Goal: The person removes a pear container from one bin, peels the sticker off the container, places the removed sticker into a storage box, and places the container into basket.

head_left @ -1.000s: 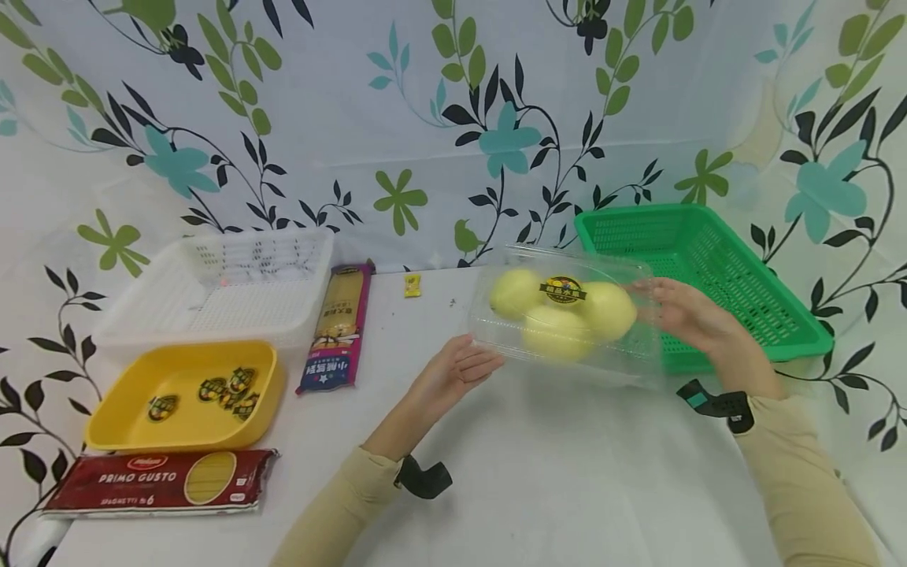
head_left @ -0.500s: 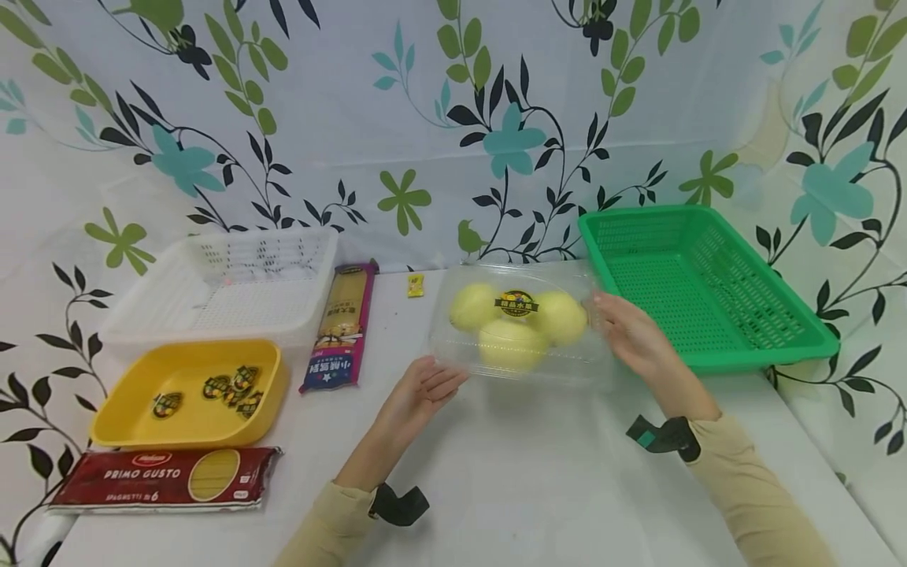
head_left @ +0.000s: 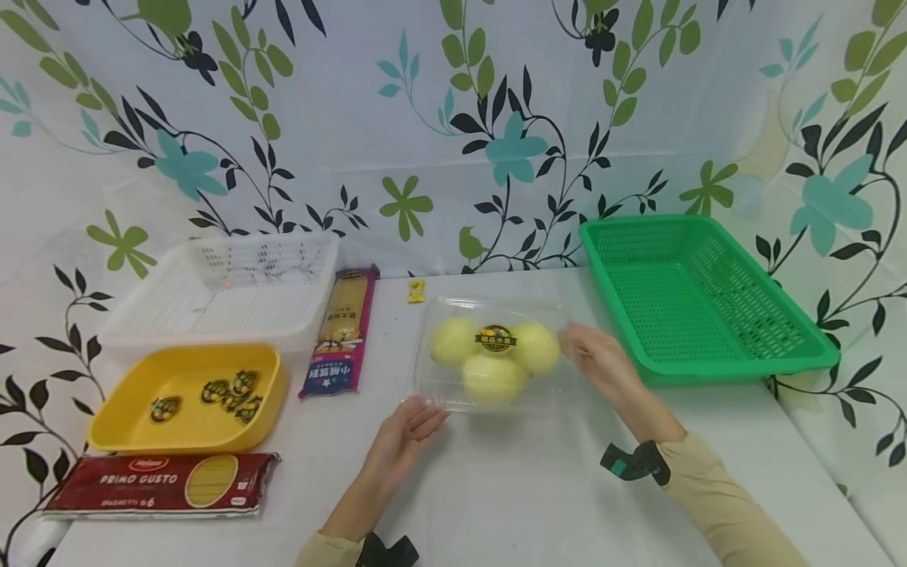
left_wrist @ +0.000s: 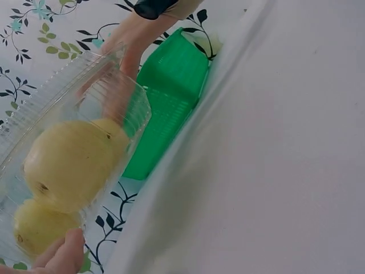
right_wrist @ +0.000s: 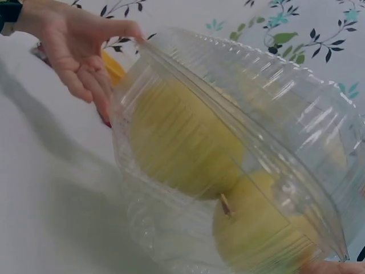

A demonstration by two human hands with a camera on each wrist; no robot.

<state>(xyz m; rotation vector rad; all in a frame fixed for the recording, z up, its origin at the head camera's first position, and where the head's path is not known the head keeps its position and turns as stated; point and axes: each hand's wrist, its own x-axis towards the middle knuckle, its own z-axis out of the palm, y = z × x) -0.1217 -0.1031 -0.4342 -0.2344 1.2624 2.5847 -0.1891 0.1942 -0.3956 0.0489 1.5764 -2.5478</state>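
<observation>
Both hands hold a closed clear plastic fruit box (head_left: 439,383) over the middle of the white table. Inside lie three pale yellow round fruits (head_left: 494,379); a short stem shows on one fruit (right_wrist: 259,228) in the right wrist view. A round black and yellow sticker (head_left: 495,339) is on the lid. My left hand (head_left: 400,441) grips the near left corner, thumb at the rim (right_wrist: 128,108) and fingers below. At the right end, my right hand (head_left: 602,366) holds the box's side; its fingers (left_wrist: 117,85) show through the plastic in the left wrist view.
A green basket (head_left: 751,370) stands at the right. To the left are a white basket (head_left: 326,291), a yellow tray (head_left: 184,437) with several stickers, a red spaghetti pack (head_left: 159,484) and a purple noodle pack (head_left: 340,331). A tiny yellow packet (head_left: 416,290) lies behind the box.
The fruit box has moved left and toward me, away from the green basket, and its tilt has lessened. Both hands have travelled with it, keeping their hold.
</observation>
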